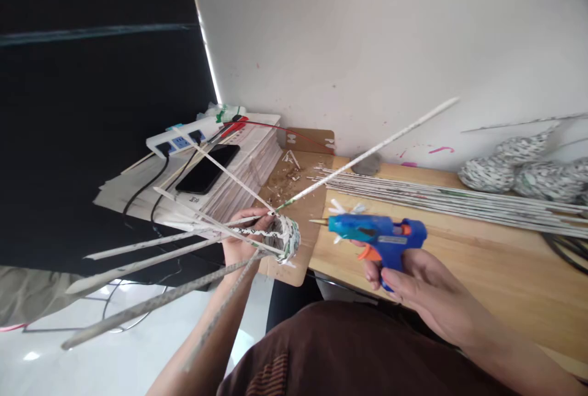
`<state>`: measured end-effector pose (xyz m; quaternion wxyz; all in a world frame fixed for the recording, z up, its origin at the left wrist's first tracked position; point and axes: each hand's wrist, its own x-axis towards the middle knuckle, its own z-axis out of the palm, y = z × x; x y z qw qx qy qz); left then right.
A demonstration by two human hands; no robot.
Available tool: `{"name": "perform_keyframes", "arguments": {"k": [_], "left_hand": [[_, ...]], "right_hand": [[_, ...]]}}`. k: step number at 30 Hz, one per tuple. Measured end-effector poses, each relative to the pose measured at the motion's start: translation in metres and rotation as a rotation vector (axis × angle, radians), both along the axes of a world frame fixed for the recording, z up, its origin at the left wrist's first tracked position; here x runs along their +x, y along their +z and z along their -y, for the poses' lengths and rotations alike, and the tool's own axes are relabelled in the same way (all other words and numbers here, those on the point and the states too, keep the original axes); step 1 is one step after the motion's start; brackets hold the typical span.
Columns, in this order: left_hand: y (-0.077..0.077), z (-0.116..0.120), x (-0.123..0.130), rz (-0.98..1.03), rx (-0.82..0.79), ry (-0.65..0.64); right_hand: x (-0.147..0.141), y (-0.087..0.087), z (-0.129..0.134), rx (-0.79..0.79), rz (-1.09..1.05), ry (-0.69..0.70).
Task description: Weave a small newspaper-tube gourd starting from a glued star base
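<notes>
My left hand (248, 230) is closed on a small woven paper basket (290, 241) made of rolled paper tubes. Several long tubes stick out from it to the left, and one paper tube (367, 154) slants up to the right. In my right hand (418, 279) is a blue glue gun (379, 233) with an orange trigger. Its brass nozzle points left at the basket, a short gap away from it. The fingertips of my left hand are partly hidden behind the tubes and the weave.
A stack of paper (250, 169) bears a black phone (208, 169) and a white power strip (184, 138). Brown cardboard (303, 200) with scraps lies on the wooden table (459, 261). Rolled paper tubes (436, 197) lie along the wall, near woven pieces (489, 172) at right.
</notes>
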<state>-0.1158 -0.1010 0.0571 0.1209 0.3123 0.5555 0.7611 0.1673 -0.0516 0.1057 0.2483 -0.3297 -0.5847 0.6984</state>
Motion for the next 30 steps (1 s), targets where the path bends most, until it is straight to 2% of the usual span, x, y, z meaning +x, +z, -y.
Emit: {"name": "perform_keyframes", "arguments": {"k": [3, 8, 14, 20, 25, 30], "left_hand": [[-0.001, 0.002, 0.006, -0.104, -0.055, -0.048], [0.004, 0.006, 0.01, -0.186, -0.149, -0.117], [0.004, 0.008, 0.008, -0.223, -0.164, -0.163], [-0.002, 0.009, 0.007, -0.253, -0.159, -0.129], [0.0, 0.011, 0.006, -0.298, -0.168, -0.21], [0.004, 0.012, 0.008, -0.354, -0.188, -0.2]], "right_hand": [[-0.002, 0.005, 0.008, 0.189, 0.062, 0.076], [-0.006, 0.007, 0.018, 0.376, 0.125, 0.003], [-0.009, 0.008, 0.02, 0.443, 0.131, -0.022], [-0.012, 0.01, 0.019, 0.459, 0.13, -0.022], [-0.011, 0.008, 0.019, 0.502, 0.145, 0.039], [-0.011, 0.011, 0.016, 0.528, 0.177, 0.094]]}}
